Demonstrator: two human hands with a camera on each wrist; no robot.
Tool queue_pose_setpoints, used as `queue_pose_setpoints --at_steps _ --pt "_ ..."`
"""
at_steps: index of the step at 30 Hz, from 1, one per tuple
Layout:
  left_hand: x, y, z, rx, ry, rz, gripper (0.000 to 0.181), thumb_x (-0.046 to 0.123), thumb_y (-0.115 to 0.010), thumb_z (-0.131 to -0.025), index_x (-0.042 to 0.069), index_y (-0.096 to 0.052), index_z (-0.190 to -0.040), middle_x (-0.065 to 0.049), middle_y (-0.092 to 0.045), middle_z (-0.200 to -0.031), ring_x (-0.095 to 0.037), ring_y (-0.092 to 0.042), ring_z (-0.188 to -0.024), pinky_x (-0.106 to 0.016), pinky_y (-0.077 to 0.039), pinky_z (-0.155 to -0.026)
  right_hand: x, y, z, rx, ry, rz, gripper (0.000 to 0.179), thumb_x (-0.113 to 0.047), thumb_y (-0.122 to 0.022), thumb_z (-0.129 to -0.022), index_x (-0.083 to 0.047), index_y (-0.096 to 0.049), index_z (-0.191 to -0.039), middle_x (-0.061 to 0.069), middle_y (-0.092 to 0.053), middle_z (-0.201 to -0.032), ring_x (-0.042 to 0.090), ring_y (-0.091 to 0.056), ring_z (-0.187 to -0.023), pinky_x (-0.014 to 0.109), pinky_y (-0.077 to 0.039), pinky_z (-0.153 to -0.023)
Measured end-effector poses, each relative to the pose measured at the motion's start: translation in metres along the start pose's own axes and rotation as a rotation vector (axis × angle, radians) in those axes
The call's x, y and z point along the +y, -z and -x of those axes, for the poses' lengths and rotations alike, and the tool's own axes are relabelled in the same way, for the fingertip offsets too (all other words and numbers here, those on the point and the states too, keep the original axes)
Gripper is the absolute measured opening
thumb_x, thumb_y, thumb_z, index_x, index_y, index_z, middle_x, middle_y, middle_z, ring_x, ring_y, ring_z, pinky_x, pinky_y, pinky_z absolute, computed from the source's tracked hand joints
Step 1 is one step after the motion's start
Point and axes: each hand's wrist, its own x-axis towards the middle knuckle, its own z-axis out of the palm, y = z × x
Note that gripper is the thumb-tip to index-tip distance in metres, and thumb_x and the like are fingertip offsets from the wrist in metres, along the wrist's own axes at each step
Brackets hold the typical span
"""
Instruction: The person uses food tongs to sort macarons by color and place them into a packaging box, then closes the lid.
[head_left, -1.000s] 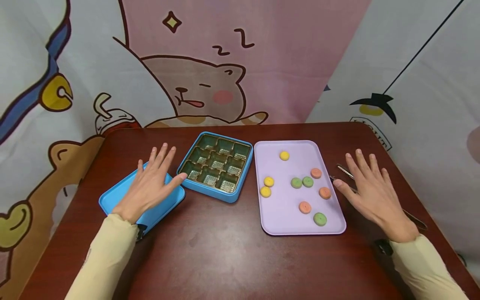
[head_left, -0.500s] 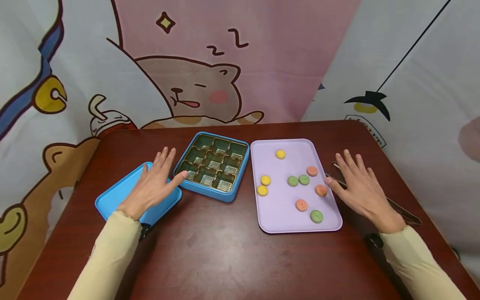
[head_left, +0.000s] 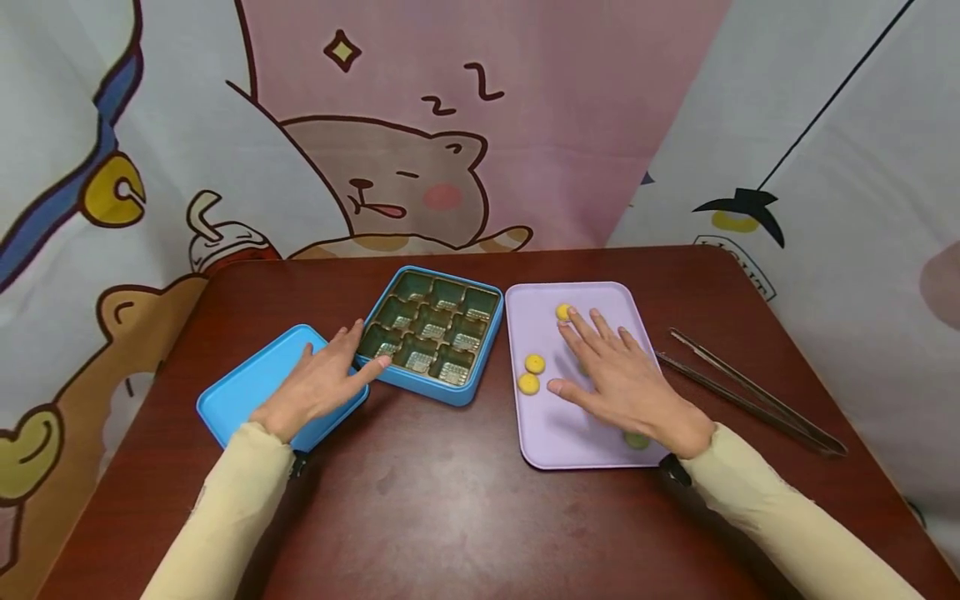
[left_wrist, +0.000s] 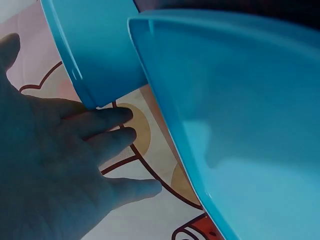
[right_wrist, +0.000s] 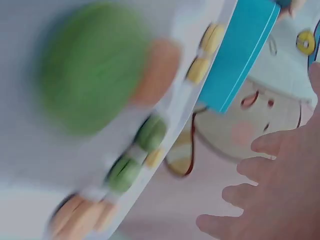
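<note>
My right hand (head_left: 618, 375) is spread palm-down over the lavender tray (head_left: 540, 433), empty. Yellow macarons (head_left: 528, 383) show at its left, and a green macaron (head_left: 637, 440) peeks out under the wrist. Orange macarons (right_wrist: 80, 215) and more green macarons (right_wrist: 151, 133) appear in the right wrist view but are hidden under the hand in the head view. Over the blue lid (head_left: 247, 383), my left hand (head_left: 322, 379) has its fingers extended, with fingertips right at the near-left corner of the blue box (head_left: 427, 387). That box has a gold insert (head_left: 433, 323) with several bare compartments.
Metal tongs (head_left: 757, 396) lie spread on the dark wooden table (head_left: 420, 517), right of the tray. A printed cartoon cloth (head_left: 585, 125) hangs behind the table's far edge.
My right hand has swung left from above the tongs to above the tray, uncovering the tongs. The left hand has shifted slightly right toward the box.
</note>
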Motion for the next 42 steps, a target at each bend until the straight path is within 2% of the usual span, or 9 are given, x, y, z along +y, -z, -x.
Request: queue_pose_setpoints --at_steps 6,13,27,36,42 --pt "-0.001 -0.003 0.007 0.027 -0.015 -0.008 0.099 0.072 -0.039 -0.102 -0.001 -0.014 -0.165 -0.026 -0.025 -0.166 -0.043 -0.022 -0.154 -0.075 -0.005 -0.117 -0.035 -0.006 -0.022 -0.031 0.116 -0.017 0.093 -0.075 -0.043 -0.098 -0.013 -0.026 -0.166 0.005 -0.015 -0.173 0.035 -0.011 -0.159 0.065 -0.017 -0.121" --pt "0.003 -0.007 0.016 0.046 -0.039 -0.020 0.105 0.078 -0.035 -0.099 -0.002 -0.018 -0.164 -0.026 -0.031 -0.164 -0.042 -0.027 -0.153 -0.073 -0.007 -0.118 -0.055 -0.011 -0.035 -0.080 0.147 -0.043 0.095 -0.078 -0.040 -0.098 -0.013 -0.025 -0.166 0.004 -0.018 -0.172 0.030 -0.011 -0.159 0.062 -0.016 -0.123" --pt "0.012 -0.019 0.035 0.079 -0.078 -0.039 0.099 0.071 -0.045 -0.101 -0.005 -0.024 -0.162 -0.023 -0.033 -0.164 -0.041 -0.029 -0.153 -0.074 -0.011 -0.117 -0.056 -0.015 -0.040 -0.150 0.135 -0.046 0.099 -0.079 -0.037 -0.097 -0.009 -0.023 -0.166 0.008 -0.019 -0.171 0.029 -0.011 -0.159 0.061 -0.015 -0.123" --pt "0.014 -0.025 0.042 0.075 -0.085 -0.029 0.096 0.062 -0.055 -0.100 -0.002 -0.022 -0.163 -0.020 -0.031 -0.165 -0.040 -0.028 -0.153 -0.073 -0.012 -0.118 -0.051 -0.013 -0.038 -0.144 0.130 -0.061 0.100 -0.081 -0.037 -0.096 -0.010 -0.024 -0.166 0.006 -0.021 -0.171 0.029 -0.013 -0.159 0.062 -0.014 -0.123" --pt "0.011 -0.026 0.046 0.066 -0.106 -0.026 0.094 0.061 -0.056 -0.101 -0.001 -0.023 -0.163 -0.019 -0.032 -0.166 -0.039 -0.027 -0.154 -0.073 -0.011 -0.118 -0.049 -0.013 -0.038 -0.140 0.134 -0.060 0.101 -0.083 -0.035 -0.095 -0.010 -0.025 -0.165 0.007 -0.022 -0.170 0.029 -0.014 -0.158 0.062 -0.014 -0.123"
